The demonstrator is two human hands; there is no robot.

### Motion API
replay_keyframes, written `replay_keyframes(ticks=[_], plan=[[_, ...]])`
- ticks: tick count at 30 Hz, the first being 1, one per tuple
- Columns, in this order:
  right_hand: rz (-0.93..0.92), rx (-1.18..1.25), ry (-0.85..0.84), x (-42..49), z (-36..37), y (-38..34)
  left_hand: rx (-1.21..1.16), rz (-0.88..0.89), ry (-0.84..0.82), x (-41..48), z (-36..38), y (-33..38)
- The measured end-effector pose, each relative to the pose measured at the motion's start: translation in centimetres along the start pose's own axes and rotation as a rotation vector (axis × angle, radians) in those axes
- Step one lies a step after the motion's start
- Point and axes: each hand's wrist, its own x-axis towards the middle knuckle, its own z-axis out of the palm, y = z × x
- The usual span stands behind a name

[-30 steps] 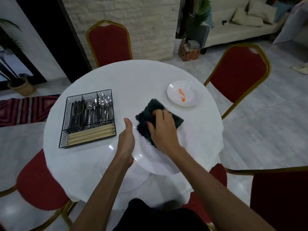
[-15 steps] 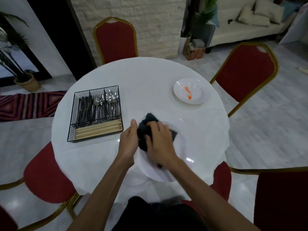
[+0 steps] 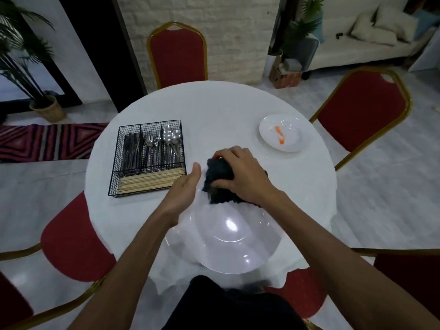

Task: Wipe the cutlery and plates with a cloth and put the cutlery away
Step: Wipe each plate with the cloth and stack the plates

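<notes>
While right hand (image 3: 245, 177) grips dark cloth (image 3: 219, 179) at far rim of big plate (image 3: 228, 246) | left hand (image 3: 183, 194) at left rim, fingers hidden, can't tell grip | plate at near table edge: glossy, rigid, probably slick and breakable, hold by rim | cloth soft

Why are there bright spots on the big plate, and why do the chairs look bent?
Head view: the spots on the large plate are glare, likely reflected lamps; the wide-angle lens bows the red chairs; the dark cloth under the right hand is motion-blurred.
</notes>
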Motion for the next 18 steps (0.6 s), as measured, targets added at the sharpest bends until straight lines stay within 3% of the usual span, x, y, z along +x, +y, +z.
replay_keyframes(ticks=[2,4,7,9,11,14,16,18], plan=[[0.019,0.127,-0.055,0.2,-0.4,0.0,0.094,0.086,-0.064,0.4,-1.4,0.9],[0.184,0.292,0.059,-1.1,-0.3,1.5,0.097,0.102,-0.062,1.3,-3.5,1.0],[0.547,0.582,0.277,-3.4,2.2,2.4,-0.147,0.089,0.173,1.5,-4.1,1.3],[0.773,0.83,0.337,-4.1,4.6,1.5,-0.292,0.113,0.346,1.3,-2.2,0.6],[0.86,0.881,0.32,-4.4,5.8,1.6,-0.453,-0.009,0.363,1.1,-1.0,-1.6],[0.64,0.684,0.102,-4.6,3.8,4.0,-0.558,-0.137,0.198,1.4,-3.0,-4.4],[0.435,0.512,-0.085,-3.8,1.6,4.7,-0.449,-0.146,0.021,2.0,-5.0,-4.3],[0.26,0.339,-0.234,-2.3,0.4,3.7,-0.185,-0.069,-0.147,2.4,-4.7,-3.4]])
